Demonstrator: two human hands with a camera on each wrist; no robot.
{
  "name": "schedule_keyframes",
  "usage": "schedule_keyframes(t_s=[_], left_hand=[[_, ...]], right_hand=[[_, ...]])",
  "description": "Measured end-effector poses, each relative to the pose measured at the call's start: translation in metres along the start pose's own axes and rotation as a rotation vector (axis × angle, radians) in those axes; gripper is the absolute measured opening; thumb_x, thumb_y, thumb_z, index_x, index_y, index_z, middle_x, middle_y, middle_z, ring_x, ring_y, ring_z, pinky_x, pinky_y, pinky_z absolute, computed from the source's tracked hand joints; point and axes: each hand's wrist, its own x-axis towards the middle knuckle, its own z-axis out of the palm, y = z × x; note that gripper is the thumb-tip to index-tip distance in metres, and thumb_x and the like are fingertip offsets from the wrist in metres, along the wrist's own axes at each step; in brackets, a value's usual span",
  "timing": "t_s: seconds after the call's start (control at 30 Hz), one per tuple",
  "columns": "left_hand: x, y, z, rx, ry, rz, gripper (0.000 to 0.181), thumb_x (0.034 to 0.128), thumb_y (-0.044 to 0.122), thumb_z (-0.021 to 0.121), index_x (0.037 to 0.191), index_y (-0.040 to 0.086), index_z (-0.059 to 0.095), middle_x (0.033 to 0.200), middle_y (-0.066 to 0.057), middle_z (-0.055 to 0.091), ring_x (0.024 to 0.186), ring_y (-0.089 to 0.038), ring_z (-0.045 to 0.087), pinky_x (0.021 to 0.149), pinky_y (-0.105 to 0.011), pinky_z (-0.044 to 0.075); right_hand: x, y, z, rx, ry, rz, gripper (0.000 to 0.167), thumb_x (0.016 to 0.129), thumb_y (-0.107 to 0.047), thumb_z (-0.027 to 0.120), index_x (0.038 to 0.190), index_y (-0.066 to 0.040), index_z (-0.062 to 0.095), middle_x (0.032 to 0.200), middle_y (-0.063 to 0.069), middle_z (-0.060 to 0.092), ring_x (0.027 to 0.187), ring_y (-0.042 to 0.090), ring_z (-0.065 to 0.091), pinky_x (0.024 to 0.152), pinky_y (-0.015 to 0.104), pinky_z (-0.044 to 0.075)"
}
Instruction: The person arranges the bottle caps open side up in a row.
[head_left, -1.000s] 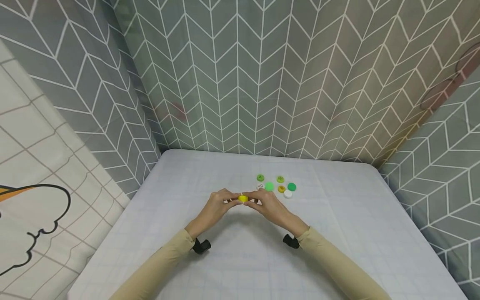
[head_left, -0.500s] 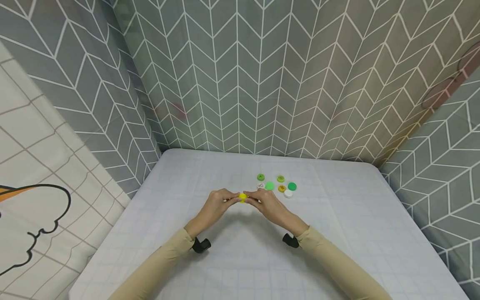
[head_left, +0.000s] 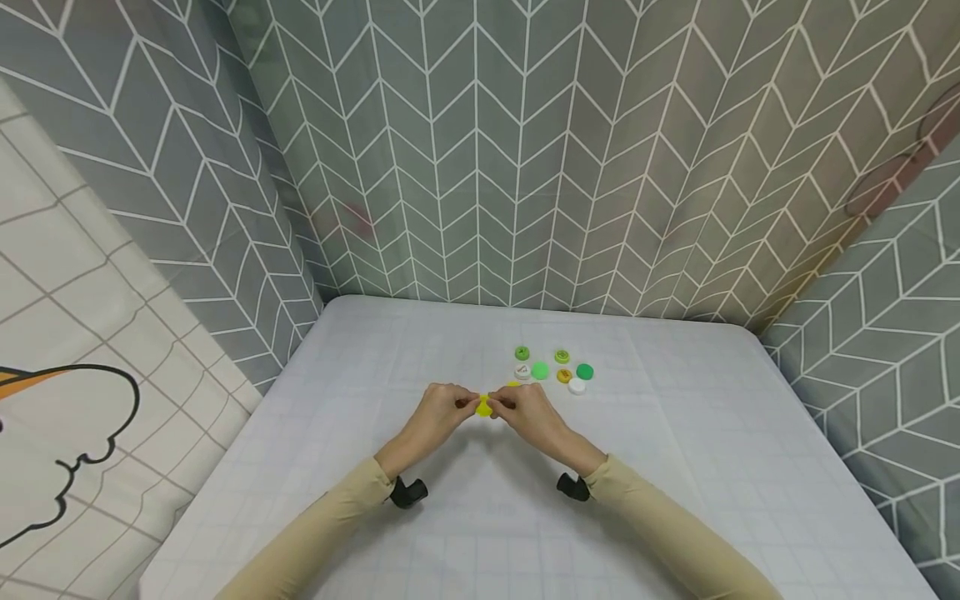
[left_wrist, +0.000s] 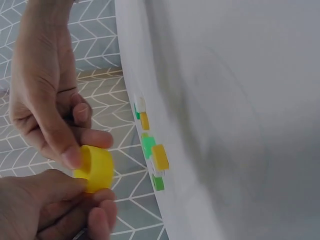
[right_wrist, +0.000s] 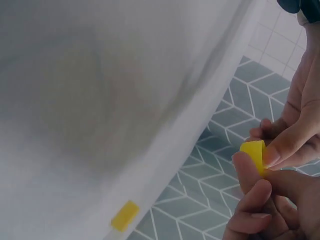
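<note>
A yellow round cap [head_left: 485, 407] is held above the table between both hands. From the left side the left hand [head_left: 434, 418] pinches it with thumb and fingers, while the right hand [head_left: 536, 418] pinches its other side. The left wrist view shows the cap [left_wrist: 101, 169] as a hollow ring with its open side towards the thumbs. In the right wrist view the yellow piece [right_wrist: 254, 153] is partly covered by fingers. Another yellow cap [head_left: 513, 384] lies on the table just behind the right hand, mostly hidden by it in the head view.
Beyond the right hand, several caps lie grouped on the white-covered table [head_left: 675, 467]: a dark green one [head_left: 584, 372], a light green one [head_left: 540, 371], a white one [head_left: 577, 387] and an orange-yellow one [head_left: 564, 376]. Patterned curtains [head_left: 495, 167] stand behind the table.
Both hands have moved slightly nearer the body with the yellow cap, which is tilted differently. The yellow cap behind the right hand has come into view.
</note>
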Motion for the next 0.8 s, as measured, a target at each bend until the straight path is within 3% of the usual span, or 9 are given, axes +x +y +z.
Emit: schedule_keyframes(t_s=[0.23, 0.47, 0.63, 0.8], left_hand=[[0.004, -0.004, 0.002, -0.010, -0.077, -0.057, 0.013, 0.0893, 0.006, 0.065, 0.087, 0.002, 0.077, 0.084, -0.008, 0.075, 0.062, -0.002, 0.058, 0.053, -0.015, 0.045], [0.009, -0.009, 0.009, -0.028, -0.152, -0.142, 0.013, 0.0832, 0.003, 0.067, 0.076, 0.003, 0.077, 0.074, -0.007, 0.074, 0.047, -0.005, 0.040, 0.045, -0.017, 0.034], [0.010, -0.014, 0.015, -0.027, -0.201, -0.180, 0.012, 0.0796, 0.002, 0.068, 0.072, 0.003, 0.077, 0.065, -0.006, 0.072, 0.045, -0.005, 0.045, 0.044, -0.017, 0.037], [0.012, -0.020, 0.019, -0.038, -0.229, -0.188, 0.011, 0.0803, 0.004, 0.069, 0.072, 0.003, 0.077, 0.063, -0.004, 0.071, 0.046, -0.004, 0.048, 0.045, -0.017, 0.041]], right_hand=[[0.001, -0.001, 0.005, 0.018, -0.034, 0.083, 0.010, 0.089, -0.007, 0.067, 0.086, -0.004, 0.075, 0.069, 0.003, 0.072, 0.067, 0.018, 0.068, 0.055, 0.018, 0.048], [0.007, 0.005, 0.008, -0.008, -0.121, 0.134, 0.010, 0.087, -0.006, 0.068, 0.080, -0.005, 0.076, 0.066, 0.002, 0.071, 0.059, 0.005, 0.058, 0.049, 0.018, 0.042], [0.008, 0.009, 0.011, 0.008, -0.195, 0.210, 0.009, 0.084, -0.006, 0.069, 0.079, -0.006, 0.077, 0.067, 0.001, 0.072, 0.059, 0.005, 0.052, 0.051, 0.018, 0.039], [0.008, 0.012, 0.013, 0.009, -0.226, 0.232, 0.009, 0.084, -0.006, 0.069, 0.080, -0.005, 0.077, 0.069, 0.004, 0.073, 0.061, 0.006, 0.053, 0.053, 0.018, 0.040]])
